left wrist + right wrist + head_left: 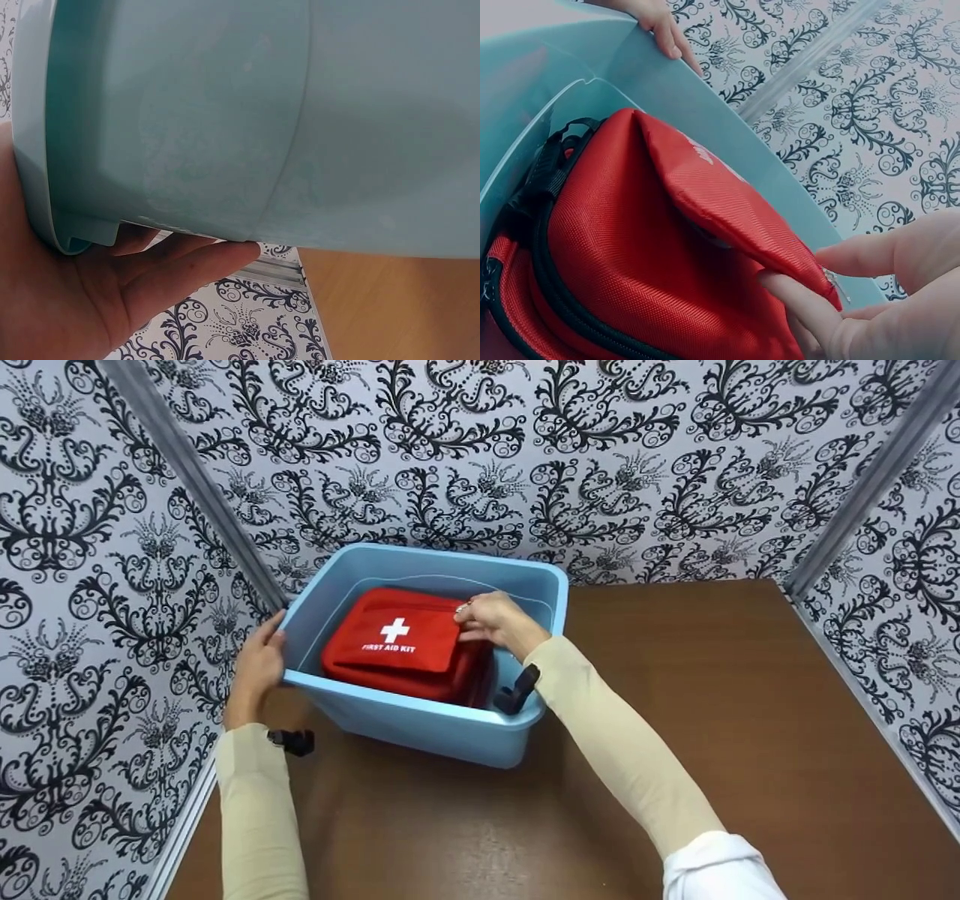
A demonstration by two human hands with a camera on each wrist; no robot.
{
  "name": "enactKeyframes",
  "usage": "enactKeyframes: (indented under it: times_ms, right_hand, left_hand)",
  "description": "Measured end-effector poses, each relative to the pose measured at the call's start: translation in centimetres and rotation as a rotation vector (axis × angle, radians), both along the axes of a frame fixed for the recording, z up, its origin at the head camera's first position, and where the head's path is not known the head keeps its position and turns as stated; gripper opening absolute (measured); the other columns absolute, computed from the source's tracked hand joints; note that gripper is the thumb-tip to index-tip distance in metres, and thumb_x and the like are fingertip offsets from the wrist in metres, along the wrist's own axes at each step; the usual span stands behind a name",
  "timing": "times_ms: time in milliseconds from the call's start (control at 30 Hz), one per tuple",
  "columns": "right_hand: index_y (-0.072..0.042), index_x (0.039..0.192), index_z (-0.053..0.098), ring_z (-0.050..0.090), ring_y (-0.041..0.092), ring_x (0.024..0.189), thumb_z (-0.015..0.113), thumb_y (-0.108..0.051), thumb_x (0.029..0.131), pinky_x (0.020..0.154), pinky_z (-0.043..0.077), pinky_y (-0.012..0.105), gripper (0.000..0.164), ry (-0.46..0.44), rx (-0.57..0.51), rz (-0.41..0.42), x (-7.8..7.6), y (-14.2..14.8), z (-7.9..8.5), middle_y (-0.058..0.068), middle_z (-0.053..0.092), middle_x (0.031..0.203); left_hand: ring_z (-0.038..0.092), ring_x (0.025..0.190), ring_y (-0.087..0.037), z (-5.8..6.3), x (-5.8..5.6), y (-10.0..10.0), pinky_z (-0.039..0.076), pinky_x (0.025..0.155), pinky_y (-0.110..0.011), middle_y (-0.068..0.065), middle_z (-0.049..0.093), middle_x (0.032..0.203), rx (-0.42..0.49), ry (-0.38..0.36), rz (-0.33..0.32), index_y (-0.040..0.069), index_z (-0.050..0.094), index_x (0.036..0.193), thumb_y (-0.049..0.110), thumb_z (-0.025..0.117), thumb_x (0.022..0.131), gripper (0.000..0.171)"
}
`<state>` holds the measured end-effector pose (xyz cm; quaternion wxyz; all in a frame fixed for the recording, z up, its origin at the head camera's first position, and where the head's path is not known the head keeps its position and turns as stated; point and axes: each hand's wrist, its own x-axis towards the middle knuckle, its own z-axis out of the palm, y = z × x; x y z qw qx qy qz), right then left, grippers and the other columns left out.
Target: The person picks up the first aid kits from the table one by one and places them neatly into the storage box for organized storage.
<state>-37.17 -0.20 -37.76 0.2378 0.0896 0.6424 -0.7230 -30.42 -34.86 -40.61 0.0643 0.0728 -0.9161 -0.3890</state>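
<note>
A red first aid kit (390, 667) with a white cross lies inside a light blue plastic bin (420, 739). My right hand (499, 622) reaches over the bin's right side and pinches the corner of a red fabric flap on the kit's top. In the right wrist view the flap (727, 202) stands raised off the kit's body, with thumb and finger on its edge. My left hand (259, 660) grips the rim at the bin's left end. The left wrist view shows its fingers (195, 270) against the bin's outer wall.
The bin stands at an angle on a brown wooden table (675, 720), near the back left corner. Patterned black-and-white walls (465, 457) rise behind and at both sides, with grey strips at the corners. Beside the kit's body are a black strap (551, 172) and zipper.
</note>
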Motion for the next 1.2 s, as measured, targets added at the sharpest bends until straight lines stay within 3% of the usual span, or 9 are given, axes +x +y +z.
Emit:
enactKeyframes:
  times_ms: [100,167,233,333,500,700,900,1100,1200]
  right_hand:
    - [0.012,0.132,0.051,0.057,0.032,0.128,0.055,0.012,0.092,0.103,0.054,0.047,0.041,-0.024,-0.005,0.026,0.0,0.1,0.1,0.024,0.057,0.133]
    - [0.012,0.136,0.046,0.043,0.038,0.143,0.054,0.011,0.092,0.105,0.053,0.049,0.045,-0.039,-0.015,0.045,0.1,0.2,0.2,0.030,0.042,0.150]
    - [0.010,0.142,0.039,0.034,0.041,0.148,0.053,0.009,0.092,0.106,0.051,0.050,0.052,-0.048,-0.020,0.056,0.1,0.2,0.2,0.033,0.028,0.158]
    - [0.007,0.148,0.031,0.032,0.046,0.148,0.053,0.006,0.093,0.106,0.051,0.052,0.059,-0.058,-0.021,0.067,0.1,0.3,0.1,0.036,0.021,0.159]
    - [0.004,0.149,0.030,0.032,0.050,0.146,0.053,0.001,0.092,0.107,0.049,0.057,0.062,-0.071,-0.010,0.067,0.1,0.4,0.1,0.037,0.022,0.158]
    - [0.004,0.139,0.042,0.035,0.047,0.146,0.054,-0.002,0.091,0.106,0.049,0.057,0.050,-0.072,0.029,0.078,0.0,0.3,0.2,0.036,0.027,0.157]
    - [-0.001,0.149,0.033,0.039,0.043,0.145,0.056,-0.004,0.091,0.108,0.049,0.054,0.063,-0.071,0.057,0.068,-0.2,1.0,0.4,0.032,0.031,0.157]
    - [0.000,0.153,0.030,0.044,0.043,0.142,0.057,-0.006,0.093,0.112,0.048,0.047,0.066,-0.027,0.110,0.080,-0.4,3.2,0.8,0.030,0.035,0.156]
    - [0.004,0.151,0.035,0.047,0.042,0.139,0.055,-0.007,0.096,0.114,0.046,0.045,0.059,0.012,0.110,0.090,-0.8,5.2,1.4,0.030,0.036,0.155]
  left_hand:
    - [0.027,0.148,-0.049,0.0,-0.1,0.0,0.019,0.124,-0.060,-0.027,0.024,0.163,0.003,-0.009,0.003,0.014,0.026,0.159,0.020,0.026,0.109,0.051]
    - [0.027,0.147,-0.049,0.0,-0.1,0.1,0.020,0.124,-0.060,-0.027,0.024,0.163,0.003,-0.011,0.005,0.014,0.026,0.159,0.020,0.025,0.109,0.051]
    - [0.028,0.147,-0.049,-0.1,-0.1,0.1,0.020,0.124,-0.060,-0.027,0.024,0.163,0.001,-0.008,0.005,0.014,0.027,0.159,0.020,0.026,0.109,0.051]
    - [0.029,0.147,-0.048,-0.1,-0.1,0.1,0.022,0.123,-0.059,-0.027,0.026,0.162,0.001,-0.008,0.007,0.014,0.027,0.159,0.020,0.026,0.109,0.050]
    - [0.031,0.147,-0.046,-0.1,-0.1,0.1,0.023,0.123,-0.058,-0.024,0.027,0.163,0.016,-0.015,0.008,0.016,0.027,0.160,0.021,0.025,0.109,0.051]
    - [0.033,0.146,-0.047,-0.2,-0.3,0.0,0.024,0.123,-0.059,-0.023,0.027,0.163,0.038,-0.008,0.011,0.016,0.027,0.160,0.021,0.025,0.109,0.051]
    - [0.028,0.149,-0.046,-0.1,-0.7,0.2,0.023,0.124,-0.057,-0.026,0.026,0.162,0.023,-0.021,0.013,0.020,0.029,0.159,0.022,0.027,0.109,0.050]
    - [0.021,0.150,-0.048,1.4,-0.7,0.0,0.020,0.124,-0.059,-0.026,0.018,0.163,0.004,-0.123,-0.022,0.020,0.024,0.159,0.022,0.025,0.108,0.050]
    - [0.027,0.147,-0.051,2.8,-0.6,0.0,0.028,0.121,-0.061,-0.028,0.015,0.162,-0.056,-0.216,-0.057,0.018,0.019,0.159,0.022,0.024,0.107,0.052]
